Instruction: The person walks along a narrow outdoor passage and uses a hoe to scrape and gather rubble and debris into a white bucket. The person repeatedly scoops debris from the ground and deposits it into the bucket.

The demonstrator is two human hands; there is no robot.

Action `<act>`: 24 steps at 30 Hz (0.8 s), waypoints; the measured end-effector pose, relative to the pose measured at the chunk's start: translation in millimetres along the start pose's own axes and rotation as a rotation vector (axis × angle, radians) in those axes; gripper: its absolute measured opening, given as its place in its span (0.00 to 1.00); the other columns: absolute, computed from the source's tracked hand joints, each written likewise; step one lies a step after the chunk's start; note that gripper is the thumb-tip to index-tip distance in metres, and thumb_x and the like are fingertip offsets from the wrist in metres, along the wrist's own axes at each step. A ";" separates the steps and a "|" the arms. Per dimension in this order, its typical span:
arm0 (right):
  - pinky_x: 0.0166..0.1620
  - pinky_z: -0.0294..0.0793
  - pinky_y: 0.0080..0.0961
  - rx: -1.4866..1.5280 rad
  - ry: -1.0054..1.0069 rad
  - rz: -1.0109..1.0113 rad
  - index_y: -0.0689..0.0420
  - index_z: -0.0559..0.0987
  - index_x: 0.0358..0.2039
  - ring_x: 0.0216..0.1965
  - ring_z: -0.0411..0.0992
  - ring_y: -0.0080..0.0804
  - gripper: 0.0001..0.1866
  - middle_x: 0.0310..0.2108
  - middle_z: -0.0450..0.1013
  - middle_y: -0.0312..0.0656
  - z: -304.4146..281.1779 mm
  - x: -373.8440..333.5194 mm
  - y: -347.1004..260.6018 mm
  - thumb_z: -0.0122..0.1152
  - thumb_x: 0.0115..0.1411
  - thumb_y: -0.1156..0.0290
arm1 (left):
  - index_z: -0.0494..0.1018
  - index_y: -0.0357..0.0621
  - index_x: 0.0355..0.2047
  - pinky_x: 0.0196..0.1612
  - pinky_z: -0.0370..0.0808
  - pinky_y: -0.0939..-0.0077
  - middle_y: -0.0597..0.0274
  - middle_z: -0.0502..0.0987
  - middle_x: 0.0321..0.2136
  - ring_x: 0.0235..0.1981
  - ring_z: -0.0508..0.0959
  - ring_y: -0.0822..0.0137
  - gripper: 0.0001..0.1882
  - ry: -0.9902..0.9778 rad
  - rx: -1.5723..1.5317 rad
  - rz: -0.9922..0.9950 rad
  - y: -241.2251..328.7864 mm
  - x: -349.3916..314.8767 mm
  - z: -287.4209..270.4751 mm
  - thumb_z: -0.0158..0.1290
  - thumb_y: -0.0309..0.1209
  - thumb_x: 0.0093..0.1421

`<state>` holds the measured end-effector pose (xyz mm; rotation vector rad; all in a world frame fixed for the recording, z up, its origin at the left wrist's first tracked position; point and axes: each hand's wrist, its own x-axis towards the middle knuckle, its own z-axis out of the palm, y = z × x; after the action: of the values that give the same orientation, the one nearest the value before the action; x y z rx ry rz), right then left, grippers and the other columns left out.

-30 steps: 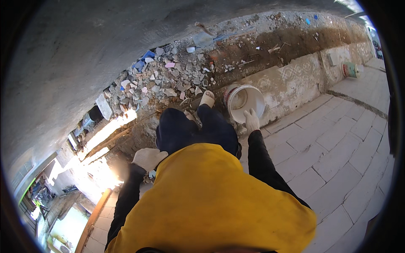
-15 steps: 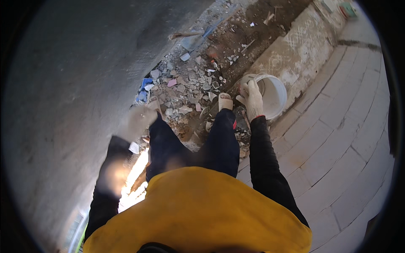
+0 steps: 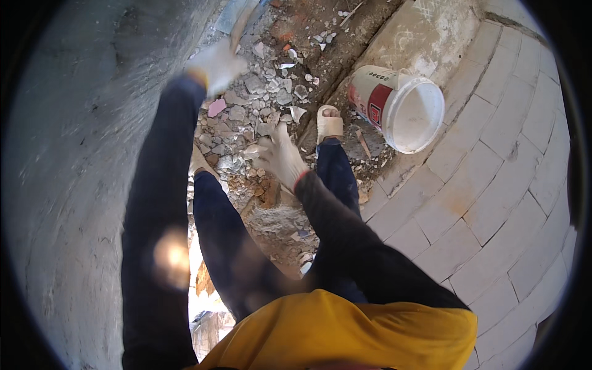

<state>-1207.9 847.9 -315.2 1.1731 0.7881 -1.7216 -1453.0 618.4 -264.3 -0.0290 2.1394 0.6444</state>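
Observation:
My left hand [image 3: 216,66], in a pale work glove and blurred by motion, is closed around one end of a wooden handle [image 3: 242,28] beside the wall. The handle's far end runs out toward the upper edge. My gloved right hand [image 3: 283,157] hovers over broken rubble [image 3: 237,114] between my feet, fingers apart and nothing visible in them. A white bucket [image 3: 414,114] with a red patch lies tipped on its side at the right, its mouth toward me, apart from both hands.
A rough grey wall [image 3: 80,154] rises close on the left. Pale paving blocks [image 3: 456,203] spread on the right, beside a concrete ledge [image 3: 413,37]. My sandalled foot [image 3: 330,123] stands near the bucket. Bluish sheet-like material [image 3: 229,15] lies by the handle.
My right hand has let go of the bucket and moved left over the rubble. My left hand has reached forward along the wall and taken hold of the wooden handle. The view has shifted.

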 end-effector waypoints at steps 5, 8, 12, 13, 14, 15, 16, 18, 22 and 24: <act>0.61 0.77 0.59 -0.037 -0.255 -0.206 0.64 0.65 0.67 0.57 0.74 0.50 0.47 0.55 0.70 0.53 63.5 149.7 -78.4 0.54 0.71 0.30 | 0.62 0.34 0.68 0.55 0.77 0.39 0.30 0.82 0.47 0.48 0.83 0.30 0.36 0.403 -0.479 -0.072 -21.3 -98.7 198.2 0.58 0.41 0.65; 0.41 0.87 0.43 -0.292 0.011 -0.367 0.63 0.75 0.56 0.42 0.80 0.42 0.33 0.42 0.76 0.48 63.9 202.3 -119.0 0.65 0.69 0.44 | 0.45 0.36 0.79 0.57 0.76 0.44 0.24 0.78 0.55 0.55 0.81 0.29 0.45 0.071 -0.587 -0.343 14.2 -152.4 271.9 0.53 0.34 0.68; 0.31 0.88 0.39 -0.456 0.106 -0.236 0.61 0.77 0.45 0.27 0.76 0.34 0.22 0.34 0.73 0.41 19.1 193.1 -115.6 0.75 0.62 0.59 | 0.44 0.37 0.80 0.56 0.77 0.40 0.23 0.80 0.51 0.52 0.81 0.27 0.47 -0.104 -0.705 -0.508 49.4 -216.1 306.5 0.54 0.38 0.67; 0.31 0.89 0.41 -0.528 0.155 -0.280 0.62 0.79 0.44 0.26 0.77 0.36 0.19 0.34 0.75 0.41 8.4 183.5 -106.5 0.74 0.61 0.63 | 0.44 0.37 0.80 0.55 0.77 0.40 0.23 0.80 0.51 0.51 0.82 0.26 0.48 -0.126 -0.717 -0.502 51.7 -225.9 311.8 0.55 0.39 0.67; 0.28 0.88 0.39 -0.519 0.205 -0.340 0.62 0.79 0.43 0.26 0.77 0.33 0.17 0.32 0.74 0.39 -1.9 172.7 -99.1 0.73 0.59 0.65 | 0.45 0.38 0.80 0.55 0.77 0.40 0.24 0.80 0.50 0.50 0.82 0.27 0.48 -0.156 -0.699 -0.509 51.2 -232.7 316.1 0.55 0.39 0.67; 0.27 0.86 0.38 -0.521 0.288 -0.359 0.62 0.78 0.42 0.26 0.77 0.32 0.17 0.31 0.74 0.39 -12.1 164.7 -103.3 0.73 0.59 0.65 | 0.46 0.39 0.80 0.54 0.77 0.40 0.24 0.81 0.50 0.49 0.82 0.27 0.47 -0.197 -0.686 -0.492 49.2 -232.5 320.8 0.56 0.39 0.67; 0.25 0.84 0.37 -0.522 0.309 -0.387 0.61 0.78 0.42 0.26 0.77 0.31 0.17 0.29 0.73 0.39 -20.7 158.0 -108.5 0.73 0.59 0.65 | 0.47 0.40 0.80 0.54 0.77 0.39 0.25 0.81 0.49 0.48 0.83 0.28 0.47 -0.252 -0.661 -0.503 44.8 -226.2 325.1 0.56 0.39 0.66; 0.29 0.80 0.36 -0.458 0.308 -0.449 0.63 0.79 0.39 0.25 0.78 0.35 0.13 0.28 0.75 0.41 -35.1 157.6 -141.8 0.68 0.60 0.67 | 0.59 0.44 0.75 0.47 0.79 0.39 0.29 0.83 0.42 0.42 0.83 0.28 0.40 -0.057 -0.747 -0.396 33.1 -193.4 333.6 0.58 0.39 0.65; 0.31 0.89 0.35 -0.370 0.282 -0.496 0.60 0.74 0.39 0.23 0.77 0.35 0.09 0.25 0.73 0.39 -49.8 207.6 -233.1 0.64 0.68 0.70 | 0.70 0.43 0.60 0.46 0.79 0.40 0.32 0.83 0.37 0.41 0.83 0.29 0.27 0.004 -0.719 -0.222 0.3 -94.0 332.9 0.58 0.41 0.65; 0.30 0.89 0.34 -0.346 0.345 -0.539 0.61 0.75 0.39 0.22 0.75 0.33 0.08 0.25 0.72 0.40 -47.1 237.1 -247.8 0.65 0.67 0.72 | 0.71 0.41 0.54 0.48 0.78 0.40 0.32 0.83 0.37 0.43 0.83 0.29 0.23 0.057 -0.721 -0.160 -18.3 -64.9 324.1 0.57 0.43 0.65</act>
<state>-1455.1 915.5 -547.9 1.0870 1.6639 -1.7132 -1166.0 737.1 -379.0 -0.6064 1.8267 1.2907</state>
